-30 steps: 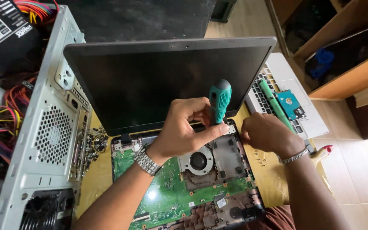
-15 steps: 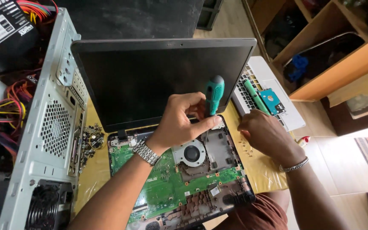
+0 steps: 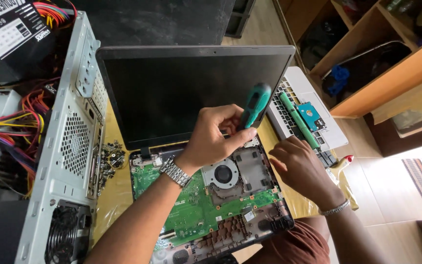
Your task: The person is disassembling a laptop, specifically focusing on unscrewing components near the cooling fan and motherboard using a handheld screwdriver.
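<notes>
Teal-handled screwdriver sits gripped in our left hand, shaft angled down toward the open laptop base; our right hand rests beside, fingers loosely curled, empty.

The left hand covers the lower shaft and tip of the green-handled screwdriver, so where it meets the opened laptop cannot be told. The right hand hides the laptop's right rim beneath it (whether its fingers pinch anything is unclear). Left of the left hand, a heap of small screws is too fine to sort. Beyond that, the computer case is cut by the bottom edge. Both forearms leave the frame below.
</notes>
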